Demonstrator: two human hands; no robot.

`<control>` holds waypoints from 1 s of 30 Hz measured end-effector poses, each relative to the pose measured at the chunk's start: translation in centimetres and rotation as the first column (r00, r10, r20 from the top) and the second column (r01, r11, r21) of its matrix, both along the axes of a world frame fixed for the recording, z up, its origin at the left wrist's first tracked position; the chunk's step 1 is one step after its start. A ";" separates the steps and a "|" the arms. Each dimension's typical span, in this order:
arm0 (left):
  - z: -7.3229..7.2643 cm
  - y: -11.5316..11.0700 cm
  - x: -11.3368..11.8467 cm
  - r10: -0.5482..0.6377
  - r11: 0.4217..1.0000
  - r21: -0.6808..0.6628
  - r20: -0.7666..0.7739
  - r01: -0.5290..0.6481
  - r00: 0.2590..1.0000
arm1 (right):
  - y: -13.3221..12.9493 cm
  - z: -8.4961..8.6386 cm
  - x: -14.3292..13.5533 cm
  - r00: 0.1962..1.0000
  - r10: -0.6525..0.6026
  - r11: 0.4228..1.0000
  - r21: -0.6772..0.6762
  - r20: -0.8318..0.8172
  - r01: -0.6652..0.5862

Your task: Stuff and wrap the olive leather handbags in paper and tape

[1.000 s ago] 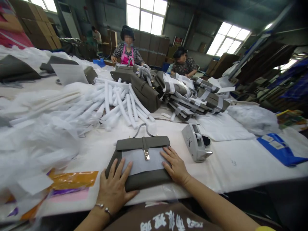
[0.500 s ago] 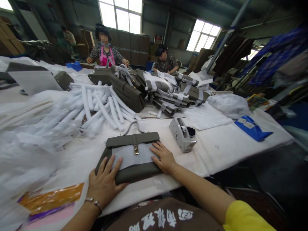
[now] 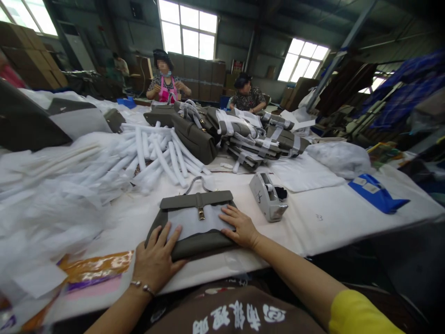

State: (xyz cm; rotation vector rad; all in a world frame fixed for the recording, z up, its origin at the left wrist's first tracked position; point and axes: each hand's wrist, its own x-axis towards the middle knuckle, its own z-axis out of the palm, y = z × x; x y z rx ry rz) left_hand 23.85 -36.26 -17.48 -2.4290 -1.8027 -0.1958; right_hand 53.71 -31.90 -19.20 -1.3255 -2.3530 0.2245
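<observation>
A dark grey-green handbag [image 3: 205, 242] lies flat on the white-covered table in front of me. Its flap is at the far side, with a gold clasp and a thin handle behind. A white protective sheet [image 3: 187, 224] lies across its front, under the clasp strap. My left hand [image 3: 158, 255] rests on the bag's left side, fingers spread. On the right side, my right hand [image 3: 241, 227] lies flat with fingers stretched out, partly over the sheet. Neither hand grips anything. Just right of the bag stands a grey tape dispenser [image 3: 266, 199].
White foam tubes [image 3: 160, 155] and crumpled white wrapping [image 3: 52, 213] cover the left. Several wrapped handbags [image 3: 250, 134] are heaped at the back. A blue tape dispenser [image 3: 377, 192] sits at the right. Two people [image 3: 167, 86] work across the table.
My view has shifted slightly left and up, bringing a dark bag piece in at the left edge. Both hands stay on the bag in nearly the same pose.
</observation>
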 end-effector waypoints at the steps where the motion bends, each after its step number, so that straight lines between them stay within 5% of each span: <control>1: -0.1 -0.1 -0.1 0.005 1.000 0.003 0.008 -0.005 1.000 | 0.0 0.1 -0.1 1.000 0.007 1.000 -0.008 0.011 -0.007; 7: -0.8 -0.5 -0.7 -0.001 1.000 -0.020 0.038 0.002 0.999 | -0.6 1.3 -1.0 0.988 -0.058 0.992 0.119 0.145 0.041; 10: -0.7 -0.2 -0.9 -0.001 0.999 -0.036 0.041 0.003 0.999 | -0.9 2.1 -1.6 0.979 0.118 0.970 0.193 0.166 -0.150; 14: -0.6 1.1 -1.0 -0.019 0.998 -0.053 0.037 0.021 0.999 | -1.1 2.4 -3.2 0.849 0.486 0.861 0.050 0.208 -0.506; 21: 0.8 2.5 -1.4 -0.076 0.990 -0.105 0.136 0.091 0.988 | -1.0 1.5 -4.5 0.864 0.468 0.883 -0.071 0.186 -0.464; 25: 3.9 7.9 -2.6 0.050 0.969 -0.237 0.456 0.067 0.889 | -0.8 2.0 -4.3 0.866 0.479 0.878 -0.092 0.143 -0.470; 27: 5.0 12.4 -3.1 0.261 0.948 -0.312 0.639 -0.066 0.724 | -0.8 2.3 -4.2 0.872 0.476 0.879 -0.099 0.117 -0.466; 30: 5.1 19.4 -3.6 0.396 0.917 -0.332 0.681 -0.222 0.616 | -0.6 2.5 -4.2 0.878 0.470 0.881 -0.115 0.091 -0.459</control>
